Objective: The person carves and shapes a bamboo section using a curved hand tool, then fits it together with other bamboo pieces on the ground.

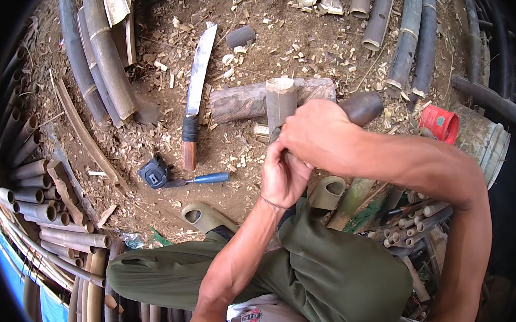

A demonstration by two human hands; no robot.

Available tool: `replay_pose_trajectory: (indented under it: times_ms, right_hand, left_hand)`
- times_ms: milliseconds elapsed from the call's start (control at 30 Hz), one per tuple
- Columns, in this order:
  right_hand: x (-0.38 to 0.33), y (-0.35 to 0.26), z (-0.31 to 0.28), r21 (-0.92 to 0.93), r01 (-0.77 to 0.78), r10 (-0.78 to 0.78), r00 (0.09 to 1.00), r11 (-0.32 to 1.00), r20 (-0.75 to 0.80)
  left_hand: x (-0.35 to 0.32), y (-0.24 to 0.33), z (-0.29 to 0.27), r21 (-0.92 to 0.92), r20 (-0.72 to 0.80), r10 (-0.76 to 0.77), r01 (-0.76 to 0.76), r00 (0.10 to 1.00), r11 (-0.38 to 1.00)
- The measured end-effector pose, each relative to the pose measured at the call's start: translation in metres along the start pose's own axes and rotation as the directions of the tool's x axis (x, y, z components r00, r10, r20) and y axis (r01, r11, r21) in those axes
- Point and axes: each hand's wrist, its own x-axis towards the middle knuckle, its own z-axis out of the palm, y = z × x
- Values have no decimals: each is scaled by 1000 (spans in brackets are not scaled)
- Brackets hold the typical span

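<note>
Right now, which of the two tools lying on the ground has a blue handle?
The small tool beside the tape measure has the blue handle. The big knife has a brown wooden handle with a black band.

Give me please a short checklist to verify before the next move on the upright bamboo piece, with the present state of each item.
1. Left hand grips the bamboo piece low down: ok.
2. Right hand holds the dark rounded tool firmly: ok, though the working end is hidden.
3. Bamboo piece stands upright against the log: ok.
4. Fingers away from the tool's edge: cannot tell, the right hand covers the contact.
5. Big knife lies on the ground, apart from both hands: ok.
6. Blue-handled small tool and tape measure lie aside, left of the hands: ok.
</note>
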Motion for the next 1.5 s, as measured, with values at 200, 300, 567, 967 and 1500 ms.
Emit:
replay_pose_trajectory:
  times_ms: [200, 300, 567, 967, 1500]
  right_hand:
    - [-8, 19, 21, 27, -56, 58, 996, 998, -65]
    - [-39, 16, 69, 48, -18, 21, 997, 999, -74]
    - [-31, -53, 158, 791, -125, 550, 783, 599, -292]
    - [32, -116, 166, 997, 80, 756, 652, 15, -63]
    - [-60, -11, 113, 559, -59, 167, 975, 827, -144]
  left_hand:
    - [23, -12, -35, -104, 378, -98, 148, 920, 984]
    - [3, -51, -17, -37, 9, -205, 205, 979, 978]
    - [-2, -13, -33, 836, -319, 37, 262, 947, 482]
    - [16, 48, -2, 915, -236, 37, 235, 971, -328]
    - [1, -32, -56, 433, -57, -166, 174, 985, 884]
